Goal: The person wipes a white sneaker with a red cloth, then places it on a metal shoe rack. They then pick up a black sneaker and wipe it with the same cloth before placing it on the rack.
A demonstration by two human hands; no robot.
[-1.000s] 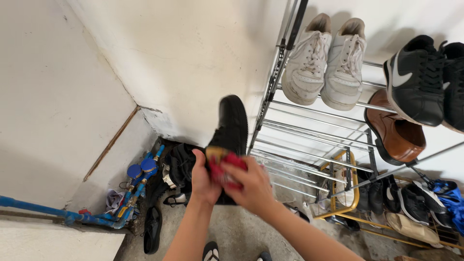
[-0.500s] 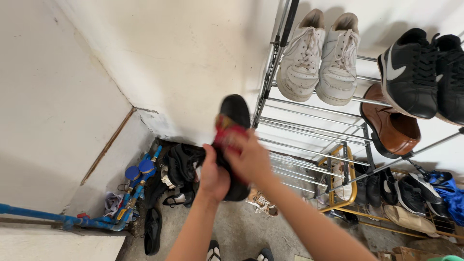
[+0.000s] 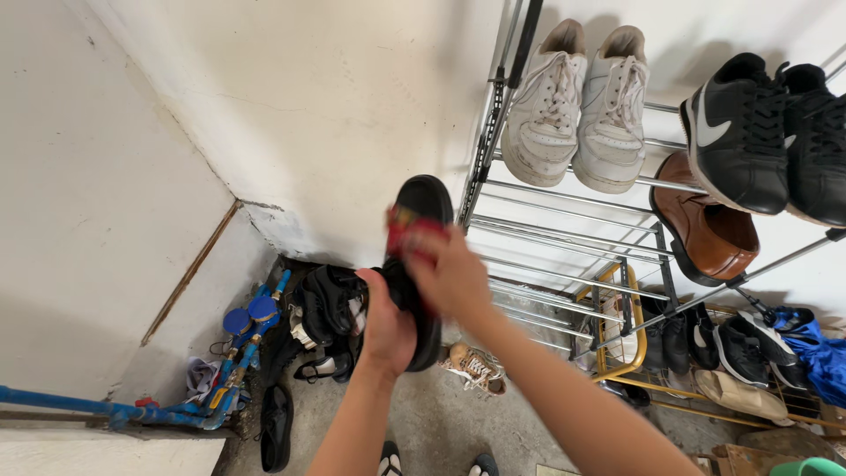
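The left hand (image 3: pixel 388 326) is wrapped around the lower end of a black shoe (image 3: pixel 421 264), fingers closed on it from the left, holding it upright in the air with its sole turned toward the camera. The right hand (image 3: pixel 449 278) lies over the middle of the shoe, fingers curled shut on a red cloth (image 3: pixel 407 236) and pressing it against the sole; the cloth shows as a red band just above the fingers, and motion blurs its edges.

The shoe hangs just left of a metal shoe rack (image 3: pixel 573 220), its toe level with the rack's second wire shelf and close to the rack's dark upright post (image 3: pixel 500 106), though whether they touch cannot be told. On the rack's top shelf stands a pair of white sneakers (image 3: pixel 577 106), toes down, and to their right a pair of black sneakers (image 3: pixel 767 132). One shelf lower, at the rack's right side, rests a brown leather shoe (image 3: pixel 709 229). At the foot of the rack, dark shoes sit inside a yellow frame (image 3: pixel 630 326).

Left of the rack, in the corner of the white wall (image 3: pixel 308 115), lies a heap of black shoes and sandals (image 3: pixel 326 317) on the concrete floor (image 3: pixel 441 423). A tan shoe (image 3: pixel 476 368) lies on the floor just below the hands. Further left of the rack, blue water pipes (image 3: pixel 238 353) with round valves run along the wall's base, and a single black sandal (image 3: pixel 276 427) lies beside them.
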